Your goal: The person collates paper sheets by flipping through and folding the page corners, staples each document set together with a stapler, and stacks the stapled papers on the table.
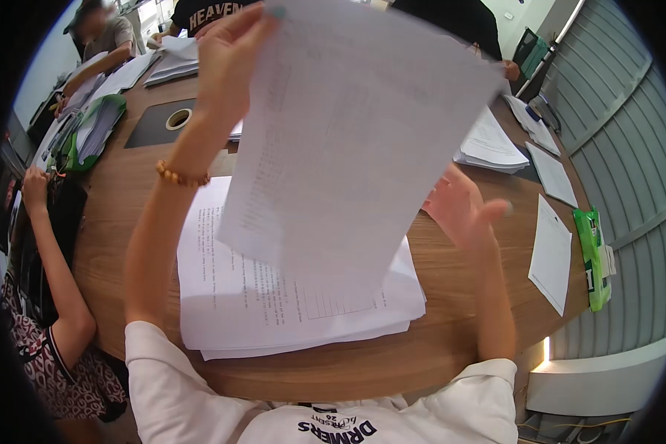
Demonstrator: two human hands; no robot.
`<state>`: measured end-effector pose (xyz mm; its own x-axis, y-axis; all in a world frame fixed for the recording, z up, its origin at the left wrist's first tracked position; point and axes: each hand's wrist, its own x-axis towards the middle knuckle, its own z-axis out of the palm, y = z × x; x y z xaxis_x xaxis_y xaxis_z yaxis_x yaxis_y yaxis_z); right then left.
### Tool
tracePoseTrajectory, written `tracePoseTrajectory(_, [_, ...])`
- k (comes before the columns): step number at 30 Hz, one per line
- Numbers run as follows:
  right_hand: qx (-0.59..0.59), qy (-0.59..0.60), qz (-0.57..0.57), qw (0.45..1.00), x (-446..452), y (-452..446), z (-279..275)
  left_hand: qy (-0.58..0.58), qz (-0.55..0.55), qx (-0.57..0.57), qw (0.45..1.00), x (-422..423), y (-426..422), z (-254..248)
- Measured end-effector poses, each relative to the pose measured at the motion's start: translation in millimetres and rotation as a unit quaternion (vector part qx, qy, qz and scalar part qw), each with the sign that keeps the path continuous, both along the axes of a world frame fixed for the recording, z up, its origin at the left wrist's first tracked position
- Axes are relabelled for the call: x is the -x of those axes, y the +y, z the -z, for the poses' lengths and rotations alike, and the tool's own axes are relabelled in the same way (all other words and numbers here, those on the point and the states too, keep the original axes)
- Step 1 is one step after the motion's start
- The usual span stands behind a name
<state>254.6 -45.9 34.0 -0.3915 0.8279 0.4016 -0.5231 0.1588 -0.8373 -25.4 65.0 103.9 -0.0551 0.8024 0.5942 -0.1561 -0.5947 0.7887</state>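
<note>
Loose sheet raised, upper middle of frame, its top edge cut off. Print blurred, unreadable. Long axis seems steep, upper right to lower left. Left hand, upper left of centre, pinches its upper-left corner. Right hand, right of centre, loosely spread; some fingers behind the sheet, contact unclear. Paper stack, lower centre, partly hidden beneath; its print runs sideways.

A wooden table bears stacked paper; a loose sheet; a green packet.
</note>
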Motion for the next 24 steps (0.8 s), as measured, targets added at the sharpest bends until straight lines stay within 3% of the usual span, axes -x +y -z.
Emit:
tracePoseTrajectory(2, [-0.047, -0.001, -0.035, 0.998, 23.6, -3.8, -19.9, -0.07, 0.018, -0.013, 0.997, 24.3, 23.8, -7.4])
tracePoseTrajectory(3, [-0.053, -0.109, 0.118, 0.986, 35.5, -2.1, -28.5, -0.071, 0.015, -0.013, 0.997, 20.9, 15.9, -14.6])
tracePoseTrajectory(4, [-0.058, -0.214, 0.268, 0.938, 42.2, 1.8, -34.8, -0.093, 0.038, -0.007, 0.995, 11.3, 1.4, -27.8])
tracePoseTrajectory(6, [-0.036, -0.203, 0.279, 0.938, 44.0, 22.9, -47.0, -0.116, 0.06, -0.005, 0.991, 15.5, -0.2, -34.3])
tracePoseTrajectory(8, [-0.015, -0.193, 0.287, 0.938, 45.9, 46.7, -63.0, -0.065, -0.031, -0.1, 0.992, 46.8, 19.9, -21.9])
tracePoseTrajectory(10, [-0.108, -0.213, 0.368, 0.899, 48.2, 69.3, -79.2, -0.065, -0.088, -0.05, 0.993, 70.7, 25.3, 2.8])
tracePoseTrajectory(13, [-0.216, -0.269, 0.351, 0.87, 44.0, 109.1, -93.0, -0.052, -0.149, 0.108, 0.982, 117.2, 29.7, 58.9])
tracePoseTrajectory(17, [-0.259, -0.282, 0.348, 0.856, 39.8, 149.5, -92.0, -0.029, -0.222, 0.236, 0.946, 161.1, 20.8, 149.6])
tracePoseTrajectory(19, [-0.152, -0.247, 0.309, 0.906, 32.9, 162.9, -85.3, -0.012, -0.224, 0.218, 0.95, 169.3, 14.2, 156.8])
tracePoseTrajectory(24, [-0.112, -0.202, 0.285, 0.93, 24.0, 173.8, -72.6, -0.01, -0.223, 0.204, 0.953, 174.2, 17.0, 166.1])
